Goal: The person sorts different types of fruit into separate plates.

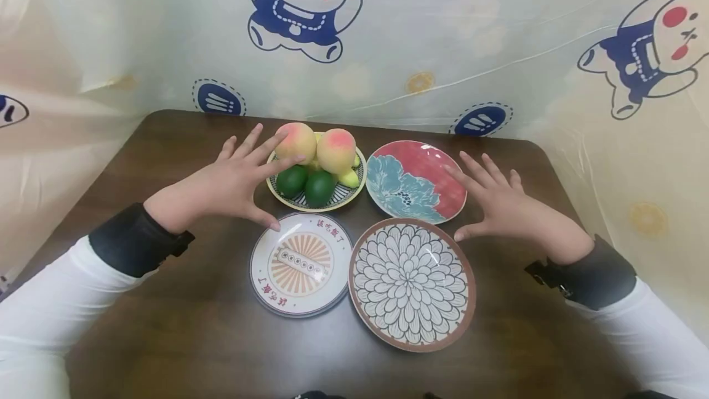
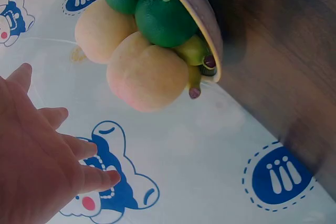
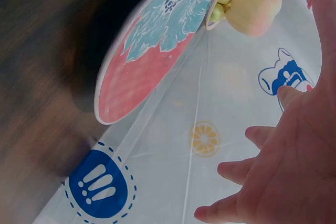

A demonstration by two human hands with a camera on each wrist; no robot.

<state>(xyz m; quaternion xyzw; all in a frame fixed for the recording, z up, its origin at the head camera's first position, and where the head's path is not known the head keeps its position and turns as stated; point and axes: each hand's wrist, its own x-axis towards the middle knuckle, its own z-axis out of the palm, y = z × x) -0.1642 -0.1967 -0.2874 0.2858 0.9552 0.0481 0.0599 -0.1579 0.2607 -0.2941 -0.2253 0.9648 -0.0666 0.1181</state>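
Note:
My left hand (image 1: 235, 178) is spread with fingers apart, holding nothing, over the left side of a patterned bowl (image 1: 293, 200). In that bowl lie two peaches (image 1: 336, 150), two round green fruits (image 1: 320, 188) and some yellow fruit (image 1: 349, 178). The left thumb overlaps the rim of a white plate (image 1: 299, 233) with red characters. My right hand (image 1: 501, 209), also spread and holding nothing, is at the right edge of a red plate (image 1: 443, 183) with a blue flower. Nearer me sits a brown-rimmed plate (image 1: 410, 282) with a petal pattern.
The plates and bowl stand close together on a dark wooden table (image 1: 194, 337). A pale curtain (image 1: 410, 36) with cartoon figures hangs behind the table and along its sides. Black bands (image 1: 135, 240) circle both wrists over white sleeves.

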